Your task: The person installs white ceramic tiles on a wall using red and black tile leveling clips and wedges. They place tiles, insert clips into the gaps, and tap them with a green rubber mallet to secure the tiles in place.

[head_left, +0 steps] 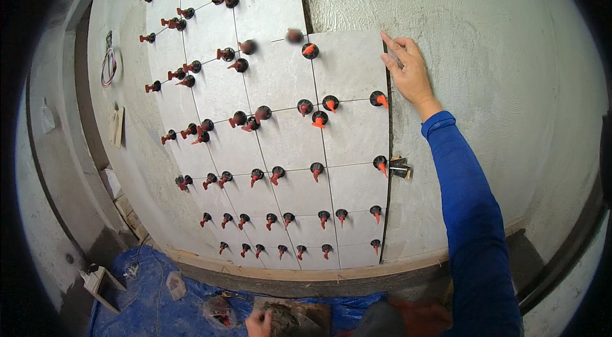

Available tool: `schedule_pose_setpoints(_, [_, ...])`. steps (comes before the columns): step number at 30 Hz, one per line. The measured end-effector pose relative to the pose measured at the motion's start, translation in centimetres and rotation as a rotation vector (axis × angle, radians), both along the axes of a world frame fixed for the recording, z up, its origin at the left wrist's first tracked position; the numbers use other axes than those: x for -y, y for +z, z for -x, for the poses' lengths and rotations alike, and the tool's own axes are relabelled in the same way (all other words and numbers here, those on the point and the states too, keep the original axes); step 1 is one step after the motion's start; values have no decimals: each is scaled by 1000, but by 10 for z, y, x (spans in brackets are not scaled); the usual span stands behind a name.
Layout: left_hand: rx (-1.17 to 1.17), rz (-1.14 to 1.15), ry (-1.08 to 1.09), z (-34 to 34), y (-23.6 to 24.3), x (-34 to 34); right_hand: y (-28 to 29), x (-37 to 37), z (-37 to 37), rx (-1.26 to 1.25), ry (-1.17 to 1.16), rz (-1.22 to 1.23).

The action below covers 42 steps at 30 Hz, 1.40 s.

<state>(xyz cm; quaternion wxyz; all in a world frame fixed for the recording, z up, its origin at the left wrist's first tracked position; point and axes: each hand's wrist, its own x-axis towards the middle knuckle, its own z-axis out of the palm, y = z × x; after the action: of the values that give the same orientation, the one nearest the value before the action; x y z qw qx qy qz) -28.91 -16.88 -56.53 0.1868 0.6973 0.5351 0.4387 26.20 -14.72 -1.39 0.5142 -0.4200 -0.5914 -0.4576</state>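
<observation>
My right hand [406, 68] reaches up in a blue sleeve and rests flat, fingers apart, on the upper right corner and right edge of the top light grey wall tile [347, 66]. Several red-and-black levelling clips [329, 104] stick out of the joints of the tiled wall. My left hand [259, 323] is low at the bottom edge, gripping a board loaded with grey mortar [290, 318].
Bare grey plastered wall [484, 50] lies right of the tiles. A small block wedge [400, 167] sits at the tile edge. A wooden batten [306, 273] runs under the bottom row. Blue sheeting [146, 299] covers the floor, with a small white box [95, 279] and plastic bags.
</observation>
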Motion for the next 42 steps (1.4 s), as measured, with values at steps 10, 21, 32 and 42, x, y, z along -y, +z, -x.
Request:
schedule_pose_setpoints(10, [46,-894,-279,-114,366,-42,14,11,-2,-40,93,163])
schedule_pose_setpoints(21, [-626,-1368,-189,-246,662,-97,20,11,-5,-74,124,252])
schedule_pose_setpoints(32, [-963,-1137,-130,-284,694,-111,18,2,-9,-83,127,209])
schedule_pose_setpoints(42, [-947,-1162,-218,-285,700,-123,18,2,-6,-106,131,198])
